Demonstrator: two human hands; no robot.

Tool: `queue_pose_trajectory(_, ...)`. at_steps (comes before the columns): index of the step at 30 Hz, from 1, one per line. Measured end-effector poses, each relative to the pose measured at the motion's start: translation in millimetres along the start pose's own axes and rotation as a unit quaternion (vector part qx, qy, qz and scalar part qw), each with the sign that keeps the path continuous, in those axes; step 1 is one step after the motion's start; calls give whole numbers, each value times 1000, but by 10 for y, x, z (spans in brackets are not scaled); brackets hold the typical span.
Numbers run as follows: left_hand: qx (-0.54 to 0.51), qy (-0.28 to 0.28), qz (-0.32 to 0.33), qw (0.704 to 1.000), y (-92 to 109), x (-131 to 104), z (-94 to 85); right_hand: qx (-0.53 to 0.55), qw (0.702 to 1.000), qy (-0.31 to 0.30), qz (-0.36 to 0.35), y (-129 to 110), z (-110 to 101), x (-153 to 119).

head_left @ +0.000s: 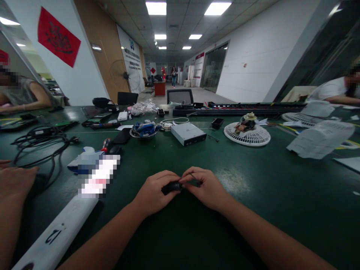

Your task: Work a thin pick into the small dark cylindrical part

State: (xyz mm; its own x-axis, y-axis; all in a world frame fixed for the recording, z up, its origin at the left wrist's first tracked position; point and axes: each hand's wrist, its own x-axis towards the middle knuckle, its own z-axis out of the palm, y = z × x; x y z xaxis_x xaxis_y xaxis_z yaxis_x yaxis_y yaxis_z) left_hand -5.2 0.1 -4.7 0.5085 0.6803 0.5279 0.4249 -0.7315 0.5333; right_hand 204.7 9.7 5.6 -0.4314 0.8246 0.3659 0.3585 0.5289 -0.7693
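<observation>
Near the front of the dark green table [157,157], my left hand [157,191] is wrapped round a small black cylindrical object [174,186]. Its right end points toward my right hand [204,187], whose fingers are pinched close against that end. A thin dark piece, perhaps a wire, shows between the right thumb and fingers; its details are too small to tell. The fingertips of both hands nearly meet.
Behind the hands are a silver disc drive [187,133], a metal bowl with blue items [144,129], a white fan grille [247,134] and a translucent plastic housing [320,139]. At left are black cables [53,140], a white device marked 12 [60,228] and another person's arm [12,202].
</observation>
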Motion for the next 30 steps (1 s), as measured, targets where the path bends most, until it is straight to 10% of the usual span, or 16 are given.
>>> queue_pose_trajectory(30, 47, 51, -92, 993, -49, 13, -5, -229, 969, -90, 34, -33, -154, 15)
